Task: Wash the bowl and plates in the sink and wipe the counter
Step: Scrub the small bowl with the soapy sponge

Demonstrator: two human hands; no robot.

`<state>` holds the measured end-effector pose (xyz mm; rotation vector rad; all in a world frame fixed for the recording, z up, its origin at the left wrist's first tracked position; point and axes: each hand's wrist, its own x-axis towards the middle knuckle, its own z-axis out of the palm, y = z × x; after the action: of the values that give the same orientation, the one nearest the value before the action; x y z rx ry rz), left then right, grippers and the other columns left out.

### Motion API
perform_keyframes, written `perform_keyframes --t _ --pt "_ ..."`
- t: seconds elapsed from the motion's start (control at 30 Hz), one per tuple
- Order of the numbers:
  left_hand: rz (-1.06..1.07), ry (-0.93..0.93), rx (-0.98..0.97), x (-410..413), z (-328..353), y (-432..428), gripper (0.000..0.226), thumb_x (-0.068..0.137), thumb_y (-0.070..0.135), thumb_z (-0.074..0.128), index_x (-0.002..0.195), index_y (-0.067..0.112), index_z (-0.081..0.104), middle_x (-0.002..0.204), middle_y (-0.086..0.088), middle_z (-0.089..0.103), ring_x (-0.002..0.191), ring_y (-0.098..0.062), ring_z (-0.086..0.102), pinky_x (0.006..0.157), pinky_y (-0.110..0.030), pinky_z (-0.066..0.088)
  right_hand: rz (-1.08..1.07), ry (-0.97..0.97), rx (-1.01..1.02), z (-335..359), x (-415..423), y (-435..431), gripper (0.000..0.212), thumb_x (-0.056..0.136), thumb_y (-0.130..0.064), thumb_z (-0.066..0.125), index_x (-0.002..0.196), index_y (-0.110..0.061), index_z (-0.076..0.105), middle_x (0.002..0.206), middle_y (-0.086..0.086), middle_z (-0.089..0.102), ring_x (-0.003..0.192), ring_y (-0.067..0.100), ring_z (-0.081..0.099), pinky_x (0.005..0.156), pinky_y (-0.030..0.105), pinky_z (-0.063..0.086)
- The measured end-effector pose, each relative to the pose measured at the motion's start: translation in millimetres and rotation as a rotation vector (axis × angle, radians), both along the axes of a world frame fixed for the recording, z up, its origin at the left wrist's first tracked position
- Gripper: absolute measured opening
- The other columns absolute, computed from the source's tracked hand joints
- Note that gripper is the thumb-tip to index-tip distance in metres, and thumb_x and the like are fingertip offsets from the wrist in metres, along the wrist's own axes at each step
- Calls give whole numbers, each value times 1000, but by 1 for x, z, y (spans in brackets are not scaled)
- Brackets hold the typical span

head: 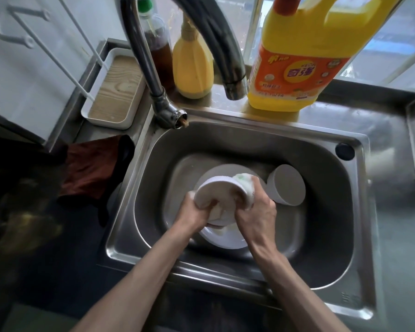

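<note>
Over the steel sink (326,236) my left hand (194,210) grips a white bowl (216,188) by its rim, tilted on its side. My right hand (256,212) holds a soapy white-green sponge (246,185) pressed against the bowl's rim and inside. A white plate (223,238) lies flat under both hands on the sink floor. A second white bowl (286,184) leans tilted at the right of the plate.
The tap (233,87) arches over the sink's back. A large yellow detergent jug (295,68), a small yellow bottle (192,65) and a brown-liquid bottle (157,44) stand behind. A dark red cloth (89,168) lies on the left counter, near a white tray (113,92).
</note>
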<state>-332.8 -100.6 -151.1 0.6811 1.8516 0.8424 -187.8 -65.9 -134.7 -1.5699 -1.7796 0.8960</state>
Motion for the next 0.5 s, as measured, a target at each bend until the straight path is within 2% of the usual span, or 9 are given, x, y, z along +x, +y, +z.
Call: perform_keyframes --t 0.07,0.1,0.17,0.27,0.33,0.43,0.5 --pt "-268 278 2 -10 5 5 28 76 32 63 99 24 77 95 -7 78 94 -30 74 75 -47 61 84 -85 93 -2 3 3 45 80 0 71 118 -24 66 111 -8 73 96 18 69 76 32 53" --pt "-400 422 -19 -12 8 5 30 78 26 59 103 25 75 94 -8 77 93 -33 73 73 -44 60 142 -119 142 -3 3 3 47 78 4 69 115 -25 67 114 -8 71 98 20 69 74 36 55" --pt "-551 633 -4 -10 13 5 25 81 11 52 98 22 67 83 -9 73 83 -37 71 67 -45 56 252 -190 237 -5 2 -2 47 77 8 66 113 -22 67 119 -7 68 97 22 68 70 38 55" --pt "-535 700 72 -13 14 7 10 86 11 47 85 17 56 71 -7 65 71 -35 67 59 -47 52 304 -237 308 -3 1 -6 44 86 6 64 122 -18 67 132 -1 63 102 27 65 77 40 56" --pt "-526 732 109 -16 17 10 8 87 10 48 82 14 54 69 -6 64 66 -33 66 54 -46 51 303 -177 317 0 2 -6 44 91 4 64 130 -17 64 138 0 61 111 24 64 87 34 54" --pt "-507 810 180 -16 24 8 10 90 9 55 90 16 62 72 -4 68 67 -30 68 54 -44 52 199 1 177 4 4 -5 46 92 0 66 133 -22 61 136 -8 64 121 11 61 95 25 49" --pt "-354 672 254 -16 20 4 13 93 14 60 98 20 70 79 -1 74 73 -23 69 60 -37 53 126 71 54 4 4 -5 45 93 -3 67 131 -27 60 127 -15 67 115 6 63 95 25 50"
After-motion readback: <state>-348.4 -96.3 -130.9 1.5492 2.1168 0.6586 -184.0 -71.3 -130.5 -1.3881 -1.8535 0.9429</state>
